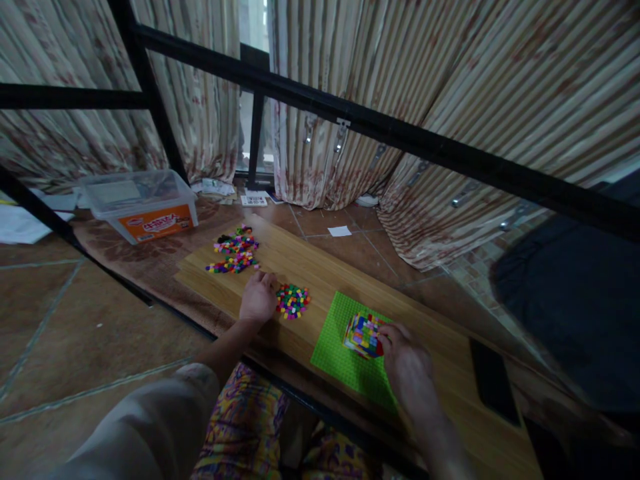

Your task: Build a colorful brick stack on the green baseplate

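Note:
On the green baseplate [333, 333] stands a low block of many-coloured toy bricks [364, 335], stacked in layers. My right hand [407, 360] is at the block's right side, thumb and fingertips pinched together by a red brick at its edge. Farther left, my left hand [259, 299] rests low over the wooden board with curled fingers. It lies just left of a small pile of loose bricks [293, 301], and whatever is in its fingers is hidden. A larger spread of loose bricks [235, 252] lies beyond that hand, at the board's far left end.
The long wooden board [320, 267] runs diagonally across the view. Toward its right end lies a dark, phone-like slab [494, 381]. A clear plastic tub [143, 203] with an orange label sits back left. A black metal bar [300, 90] crosses in front of striped curtains.

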Motion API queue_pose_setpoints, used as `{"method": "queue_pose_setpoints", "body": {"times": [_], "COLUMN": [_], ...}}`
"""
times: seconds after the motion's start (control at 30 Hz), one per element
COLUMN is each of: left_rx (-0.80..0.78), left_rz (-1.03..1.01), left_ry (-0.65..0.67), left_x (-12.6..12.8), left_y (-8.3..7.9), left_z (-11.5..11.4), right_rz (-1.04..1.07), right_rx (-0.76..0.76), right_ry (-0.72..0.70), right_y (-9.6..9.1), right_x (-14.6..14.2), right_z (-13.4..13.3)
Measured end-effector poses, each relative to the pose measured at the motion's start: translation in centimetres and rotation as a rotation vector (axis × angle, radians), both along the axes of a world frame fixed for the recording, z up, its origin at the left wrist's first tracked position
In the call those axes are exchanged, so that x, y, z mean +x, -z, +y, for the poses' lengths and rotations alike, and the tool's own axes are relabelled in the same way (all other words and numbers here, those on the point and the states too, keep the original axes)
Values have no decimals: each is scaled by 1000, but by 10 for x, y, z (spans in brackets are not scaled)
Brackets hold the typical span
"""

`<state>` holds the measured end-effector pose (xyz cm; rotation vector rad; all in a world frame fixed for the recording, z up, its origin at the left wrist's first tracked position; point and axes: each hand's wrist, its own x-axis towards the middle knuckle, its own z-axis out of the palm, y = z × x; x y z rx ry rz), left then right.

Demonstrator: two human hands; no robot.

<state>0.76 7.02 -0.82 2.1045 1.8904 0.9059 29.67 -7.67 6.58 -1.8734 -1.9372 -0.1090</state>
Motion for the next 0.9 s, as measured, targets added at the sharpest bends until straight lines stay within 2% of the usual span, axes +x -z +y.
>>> {"method": "queue_pose_setpoints", "body": {"times": [0.2,0.43,0.67,0.9], "left_rx": [-1,1,3,0], "left_rz": [-8,0,9,23], "left_ry": [17,24,20,8], "left_x": [0,0,-1,0], "left_y": [0,2,3,3], "left_z": [0,0,1,1], "right_rz": [-169,-179,-10,252], "right_rx": [-67,-93,39,59], "right_ry": [-56,-65,-47,35], "right_y": [-3,-6,3,0], "right_x": [7,7,8,6], "right_z": [6,5,-5,-11]}}
